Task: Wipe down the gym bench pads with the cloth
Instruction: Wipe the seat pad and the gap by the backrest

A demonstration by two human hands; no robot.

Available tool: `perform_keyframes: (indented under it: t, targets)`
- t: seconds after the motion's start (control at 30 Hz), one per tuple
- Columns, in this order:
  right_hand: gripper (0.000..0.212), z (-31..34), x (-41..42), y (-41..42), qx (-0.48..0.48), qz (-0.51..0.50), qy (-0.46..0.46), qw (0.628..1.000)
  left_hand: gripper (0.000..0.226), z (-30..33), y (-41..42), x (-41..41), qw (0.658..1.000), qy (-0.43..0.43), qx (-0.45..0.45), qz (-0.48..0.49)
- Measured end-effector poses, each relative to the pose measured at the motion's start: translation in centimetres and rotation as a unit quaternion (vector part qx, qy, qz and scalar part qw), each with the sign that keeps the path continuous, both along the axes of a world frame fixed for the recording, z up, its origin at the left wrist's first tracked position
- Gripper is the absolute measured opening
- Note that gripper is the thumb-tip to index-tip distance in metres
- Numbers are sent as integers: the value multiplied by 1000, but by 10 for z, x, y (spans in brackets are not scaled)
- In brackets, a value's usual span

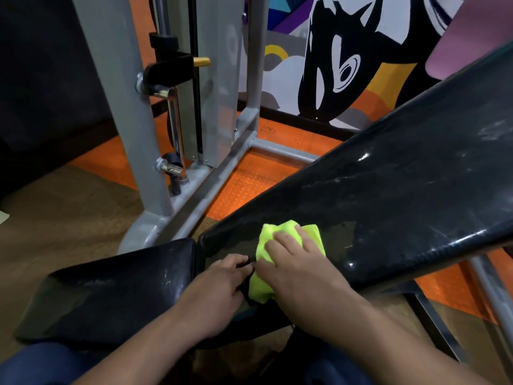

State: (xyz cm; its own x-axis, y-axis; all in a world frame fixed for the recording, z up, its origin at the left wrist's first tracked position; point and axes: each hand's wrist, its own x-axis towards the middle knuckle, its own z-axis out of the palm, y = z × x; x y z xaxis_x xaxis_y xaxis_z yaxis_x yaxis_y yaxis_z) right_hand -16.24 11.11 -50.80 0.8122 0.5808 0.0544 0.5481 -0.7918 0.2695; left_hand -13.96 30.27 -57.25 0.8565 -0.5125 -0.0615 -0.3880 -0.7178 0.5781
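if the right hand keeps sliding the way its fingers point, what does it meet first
Likely nothing solid soon: the right hand, flat on the yellow cloth, points up the inclined back pad, whose surface looks free ahead, though depth is hard to judge.

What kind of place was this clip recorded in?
Most likely a gym. A padded black bench backrest and seat pad stand beside a grey steel machine frame, on orange rubber flooring, with a painted mural behind.

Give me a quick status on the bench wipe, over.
Right hand pressing yellow cloth flat on the backrest pad, lower end. Left hand curled at that pad's edge, beside the seat pad. Nothing in the way.
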Motion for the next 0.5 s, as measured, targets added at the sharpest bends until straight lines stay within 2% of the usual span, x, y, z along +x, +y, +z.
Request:
perform_keyframes:
  t: [0.07, 0.2, 0.27, 0.33, 0.4, 0.5]
  targets:
    - [35, 3, -2, -9, 2, 8, 3, 1000, 62, -1, 1, -1, 1000, 3, -3, -1]
    - [40, 8, 14, 8, 1, -52, 4, 999, 52, -2, 1, -1, 1000, -3, -7, -5]
    - [43, 1, 12, 11, -7, -33, 22, 999, 48, -3, 2, -1, 1000, -6, -9, -8]
    - [44, 2, 8, 2, -18, -16, 29, 999, 53, -5, 4, -1, 1000, -3, -10, -18]
    - [46, 12, 13, 2, -31, -52, 29, 998, 55, -4, 4, -1, 1000, 1, -11, -22]
    - [47, 16, 21, 17, -53, -92, 34, 994, 30, 0, 1, -3, 1000, -2, -1, -3]
